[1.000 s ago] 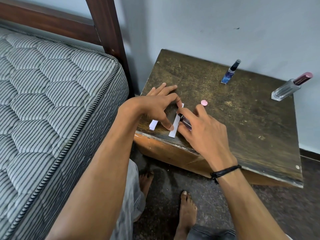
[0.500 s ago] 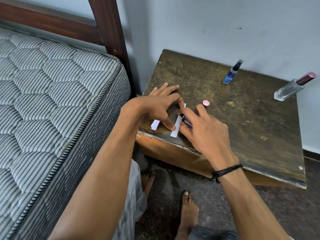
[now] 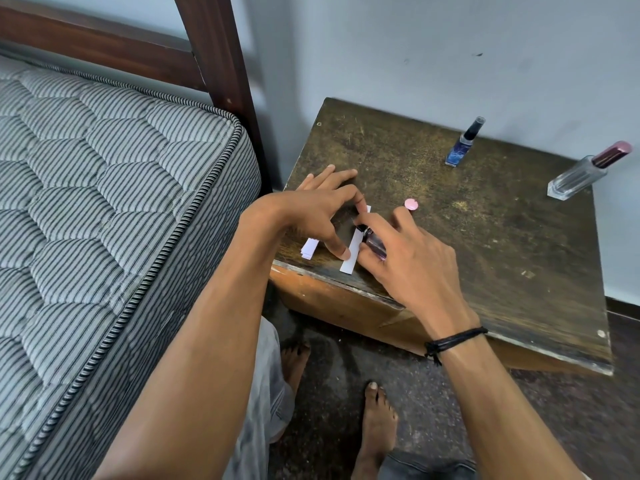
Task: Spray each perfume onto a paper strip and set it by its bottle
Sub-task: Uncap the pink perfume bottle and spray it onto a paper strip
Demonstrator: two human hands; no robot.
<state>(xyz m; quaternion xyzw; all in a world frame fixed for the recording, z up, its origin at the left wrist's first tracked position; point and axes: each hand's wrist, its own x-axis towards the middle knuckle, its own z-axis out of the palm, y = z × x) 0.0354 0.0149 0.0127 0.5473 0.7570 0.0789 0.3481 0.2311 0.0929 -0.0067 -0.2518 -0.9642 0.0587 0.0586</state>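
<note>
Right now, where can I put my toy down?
Free: the dark wooden table right of the round pink cap, in front of the blue bottle and the clear pink-capped bottle; also its back left corner. Crowded front left: left hand, white paper strip, spare strips, right hand gripping a small purple bottle.

Tabletop (image 3: 485, 254): dark brown, mottled with ochre scuffs; its front edge is orange-brown. Strip (image 3: 349, 259): plain white. Spare strips (image 3: 309, 248): white. Bottle (image 3: 375, 242) beside the strip: purple-tinted glass with a black top. Cap (image 3: 411, 204): pink. Blue bottle (image 3: 456, 154): deep blue with pale streaks, black cap. Clear bottle (image 3: 573, 180): colourless glass, glossy maroon-pink cap. Mattress (image 3: 104, 202): fine grey and white stripes, quilted in hexagons, with black-and-white corded edging. Bed frame (image 3: 214, 64): dark red-brown wood. Wall (image 3: 415, 46): pale blue-grey. Floor (image 3: 450, 410): dark, speckled. Wristband (image 3: 453, 341): black.
</note>
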